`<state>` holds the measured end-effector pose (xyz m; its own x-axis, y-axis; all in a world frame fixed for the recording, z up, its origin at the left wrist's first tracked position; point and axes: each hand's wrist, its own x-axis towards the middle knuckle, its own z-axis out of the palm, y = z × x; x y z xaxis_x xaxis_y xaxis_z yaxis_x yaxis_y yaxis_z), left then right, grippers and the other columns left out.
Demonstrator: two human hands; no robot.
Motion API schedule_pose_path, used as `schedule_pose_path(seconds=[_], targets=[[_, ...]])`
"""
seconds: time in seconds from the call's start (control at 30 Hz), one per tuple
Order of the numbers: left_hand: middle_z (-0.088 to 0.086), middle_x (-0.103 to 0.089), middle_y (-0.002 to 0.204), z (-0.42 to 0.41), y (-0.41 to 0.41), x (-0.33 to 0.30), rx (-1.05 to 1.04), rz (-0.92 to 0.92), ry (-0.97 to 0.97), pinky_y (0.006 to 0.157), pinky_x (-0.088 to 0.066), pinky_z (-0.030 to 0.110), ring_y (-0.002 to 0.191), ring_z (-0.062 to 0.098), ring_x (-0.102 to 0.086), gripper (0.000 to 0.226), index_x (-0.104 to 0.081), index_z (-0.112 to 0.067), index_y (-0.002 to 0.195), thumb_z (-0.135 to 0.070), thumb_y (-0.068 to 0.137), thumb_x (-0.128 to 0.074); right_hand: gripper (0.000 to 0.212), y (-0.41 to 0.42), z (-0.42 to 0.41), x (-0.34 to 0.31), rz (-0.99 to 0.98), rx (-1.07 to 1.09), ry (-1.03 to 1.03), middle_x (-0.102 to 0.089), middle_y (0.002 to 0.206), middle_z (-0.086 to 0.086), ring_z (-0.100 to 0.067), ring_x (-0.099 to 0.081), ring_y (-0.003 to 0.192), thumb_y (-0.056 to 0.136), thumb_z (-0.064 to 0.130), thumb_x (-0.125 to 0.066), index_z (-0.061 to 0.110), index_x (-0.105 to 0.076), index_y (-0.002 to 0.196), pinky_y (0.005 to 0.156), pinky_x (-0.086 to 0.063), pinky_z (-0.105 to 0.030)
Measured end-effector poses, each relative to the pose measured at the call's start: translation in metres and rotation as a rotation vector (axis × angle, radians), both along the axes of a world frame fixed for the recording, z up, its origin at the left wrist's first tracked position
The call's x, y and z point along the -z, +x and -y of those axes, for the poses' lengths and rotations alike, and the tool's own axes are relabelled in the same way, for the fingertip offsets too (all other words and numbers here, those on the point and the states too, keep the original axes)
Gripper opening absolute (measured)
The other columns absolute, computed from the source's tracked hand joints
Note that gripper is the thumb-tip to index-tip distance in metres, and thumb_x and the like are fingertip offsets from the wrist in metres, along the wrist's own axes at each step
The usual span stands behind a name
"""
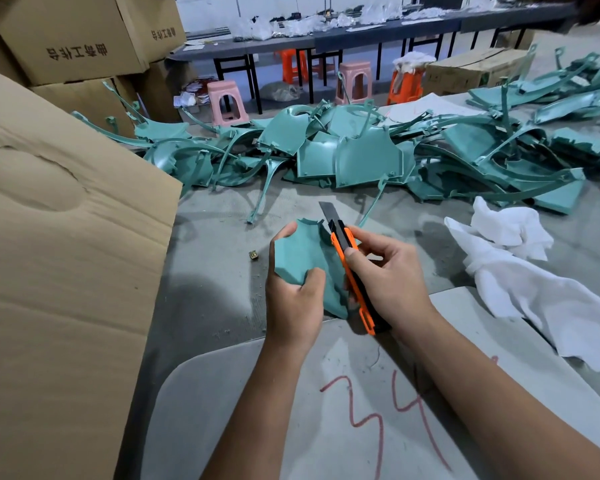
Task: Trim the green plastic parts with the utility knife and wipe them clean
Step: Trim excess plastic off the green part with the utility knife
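My left hand (293, 299) grips a flat green plastic part (303, 252) by its left edge, thumb pressed on its face. My right hand (388, 275) holds an orange and black utility knife (349, 268), thumb along the handle. The extended blade (326, 211) points up and away past the part's upper right edge. A white cloth (530, 282) lies crumpled on the floor to the right. A big pile of green parts (361, 150) covers the floor ahead.
A large cardboard box (59, 254) stands close on the left, with more boxes (66, 39) stacked behind. A grey board marked with red numbers (361, 403) lies under my forearms. Plastic stools (226, 102) and long tables (361, 32) fill the background.
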<state>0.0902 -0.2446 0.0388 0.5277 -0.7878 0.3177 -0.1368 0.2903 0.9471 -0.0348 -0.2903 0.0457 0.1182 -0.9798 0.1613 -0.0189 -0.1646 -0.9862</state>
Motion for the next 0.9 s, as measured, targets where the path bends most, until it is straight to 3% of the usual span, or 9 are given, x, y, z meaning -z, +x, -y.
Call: schedule_pose_path(seconds=[0.1,0.17,0.27,0.47,0.57,0.63,0.73,0.83,0.9], targets=[[-0.003,-0.061,0.131,-0.001,-0.001,-0.001,-0.001,0.022,0.02,0.103,-0.052,0.04,0.119,0.016,-0.06,0.065,-0.052,-0.022,0.137,-0.004,0.075,-0.05,0.038,0.001,0.001,0.003,-0.282,0.11,-0.164,-0.069,0.078,0.003,-0.025,-0.068,0.06,0.095,0.013,-0.065,0.028,-0.073,0.128,0.064,-0.061,-0.043],[-0.001,-0.06,0.133,-0.002,-0.001,-0.002,0.004,0.028,0.039,0.104,-0.051,0.045,0.121,0.019,-0.059,0.066,-0.052,-0.024,0.138,-0.005,0.075,-0.05,0.04,0.001,0.001,0.004,-0.364,0.125,-0.228,-0.072,0.089,0.01,-0.006,-0.064,0.068,0.092,0.012,-0.067,0.025,-0.072,0.13,0.073,-0.058,-0.028],[-0.001,-0.061,0.133,-0.002,-0.002,-0.003,0.013,0.021,0.058,0.104,-0.05,0.049,0.121,0.019,-0.06,0.067,-0.051,-0.025,0.138,-0.005,0.075,-0.05,0.042,0.002,-0.001,-0.003,-0.468,0.167,-0.352,-0.074,0.097,0.008,-0.001,-0.059,0.077,0.089,0.009,-0.07,0.021,-0.074,0.129,0.076,-0.045,-0.012],[-0.008,-0.061,0.131,-0.005,-0.003,-0.005,0.017,0.064,0.074,0.101,-0.053,0.044,0.119,0.011,-0.06,0.068,-0.05,-0.029,0.139,-0.006,0.075,-0.053,0.045,0.005,-0.002,-0.006,-0.649,0.186,-0.501,-0.07,0.089,-0.003,-0.02,-0.061,0.081,0.085,0.009,-0.064,0.017,-0.072,0.129,0.076,-0.053,-0.037],[-0.012,-0.062,0.128,-0.005,-0.002,-0.004,0.016,0.055,0.078,0.098,-0.055,0.042,0.115,0.007,-0.061,0.068,-0.051,-0.03,0.138,-0.007,0.075,-0.053,0.041,0.006,-0.002,-0.002,-0.609,0.188,-0.479,-0.072,0.089,-0.001,-0.016,-0.061,0.078,0.087,0.008,-0.066,0.017,-0.073,0.126,0.077,-0.054,-0.035],[-0.014,-0.062,0.127,-0.005,-0.002,-0.004,0.012,0.03,0.07,0.098,-0.055,0.042,0.113,0.007,-0.062,0.068,-0.051,-0.029,0.138,-0.006,0.074,-0.053,0.039,0.004,-0.001,0.0,-0.444,0.125,-0.309,-0.074,0.087,0.002,-0.021,-0.066,0.07,0.091,0.008,-0.066,0.022,-0.074,0.126,0.075,-0.059,-0.039],[-0.008,-0.062,0.13,-0.006,-0.003,-0.005,0.024,0.048,0.052,0.1,-0.053,0.045,0.118,0.013,-0.062,0.068,-0.051,-0.028,0.139,-0.004,0.075,-0.053,0.039,-0.001,0.0,-0.001,-0.159,0.018,-0.129,-0.066,0.08,-0.015,-0.04,-0.066,0.057,0.095,0.007,-0.064,0.033,-0.077,0.12,0.055,-0.06,-0.048],[-0.008,-0.062,0.132,-0.004,-0.002,-0.004,0.031,0.062,0.07,0.1,-0.054,0.042,0.118,0.012,-0.062,0.07,-0.048,-0.031,0.141,-0.007,0.076,-0.054,0.039,-0.003,-0.004,-0.006,-0.06,0.019,-0.199,-0.062,0.075,-0.013,-0.028,-0.066,0.049,0.097,0.006,-0.064,0.034,-0.076,0.12,0.043,-0.056,-0.04],[-0.012,-0.061,0.133,-0.005,-0.002,-0.004,0.027,0.07,0.088,0.098,-0.054,0.03,0.116,0.004,-0.061,0.073,-0.045,-0.033,0.145,-0.011,0.077,-0.055,0.039,0.0,-0.005,-0.005,-0.112,0.044,-0.238,-0.064,0.068,-0.001,-0.023,-0.067,0.05,0.096,0.008,-0.064,0.033,-0.075,0.124,0.045,-0.056,-0.037]])
